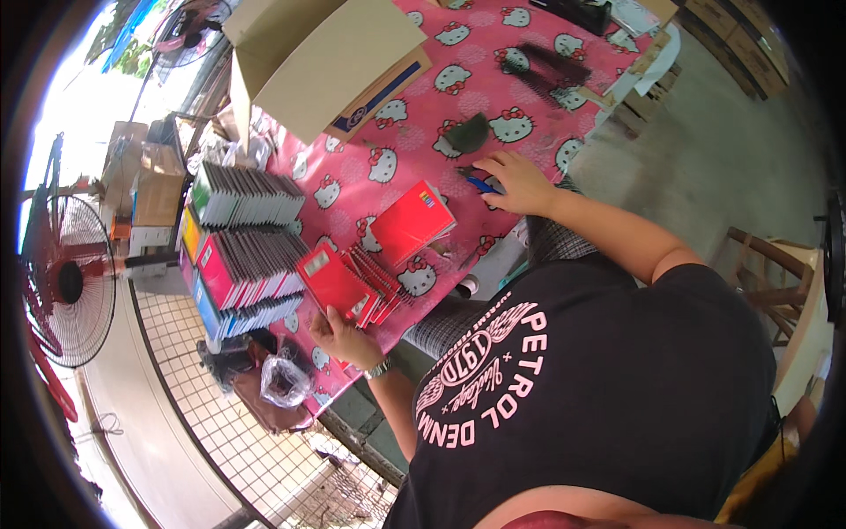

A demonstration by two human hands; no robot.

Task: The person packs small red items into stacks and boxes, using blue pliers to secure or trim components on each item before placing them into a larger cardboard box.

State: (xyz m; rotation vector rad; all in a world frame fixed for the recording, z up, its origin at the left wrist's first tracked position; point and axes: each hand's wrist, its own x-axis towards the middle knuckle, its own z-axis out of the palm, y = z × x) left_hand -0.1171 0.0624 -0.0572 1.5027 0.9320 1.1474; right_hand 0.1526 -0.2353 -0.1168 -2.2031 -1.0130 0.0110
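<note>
Pink cloth (pixel 352 204) printed with white cat faces covers the counter (pixel 410 167), with a grey floor (pixel 696 141) to the right and 2 fans at the left, the nearer fan (pixel 70 282) large and round, the farther fan (pixel 183 35) up by the top edge. An open cardboard box (pixel 339 66) stands toward the far side of the counter.

On the near part lie the red notebooks: a fanned set of red notebooks (pixel 333 284) at the left, and a separate red notebook pile (pixel 410 225) between the 2 hands. Left of the fanned set, spiral-bound notebooks (pixel 251 269) stand packed in rows, with green, pink and blue covers among them. Below these, clear plastic (pixel 286 381) sits by a brown bag (pixel 262 401).

Wearing a watch (pixel 378 368), the left hand (pixel 345 339) is bent at the lower edge of the fanned set; whether its fingers pinch a cover, I cannot tell. Farther up, the right hand (pixel 518 182) is curled over a blue-handled tool (pixel 481 183), gripping it above the cloth. Just beyond the tool lies a dark green piece (pixel 467 135); farther off is a dark, blurred item (pixel 551 70).
</note>
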